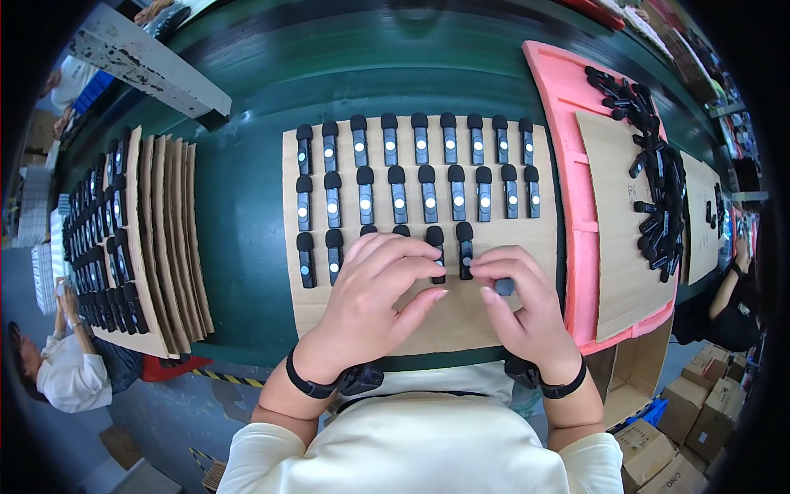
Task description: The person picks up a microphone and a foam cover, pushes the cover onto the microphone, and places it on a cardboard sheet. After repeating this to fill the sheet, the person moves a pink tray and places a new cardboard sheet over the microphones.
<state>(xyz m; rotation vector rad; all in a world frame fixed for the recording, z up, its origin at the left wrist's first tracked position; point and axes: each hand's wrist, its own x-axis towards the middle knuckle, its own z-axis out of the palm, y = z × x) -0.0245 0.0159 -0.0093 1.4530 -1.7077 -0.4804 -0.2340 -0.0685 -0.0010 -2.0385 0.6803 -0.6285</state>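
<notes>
Cardboard (444, 329) on a green workbench (247, 230) is lined with clip-on microphones (429, 189); the nearest row's end microphone (465, 244) is flanked by the left hand (370, 288), thumb and forefinger parted, and right hand (533, 300), whose grip cannot be told.

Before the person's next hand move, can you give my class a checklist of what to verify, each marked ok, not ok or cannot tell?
1. Top row of microphones has nine, foam ends pointing away from the person: ok.
2. Middle row has nine as well: ok.
3. Bottom row reaches the cardboard's right side: not ok, bare board shows there.
4. Left hand clear of the bottom row: not ok, it covers part of it.
5. Right hand has a firm grip on the small dark piece: cannot tell.
6. Loose microphones on hand at the right: ok, heaped.
</notes>
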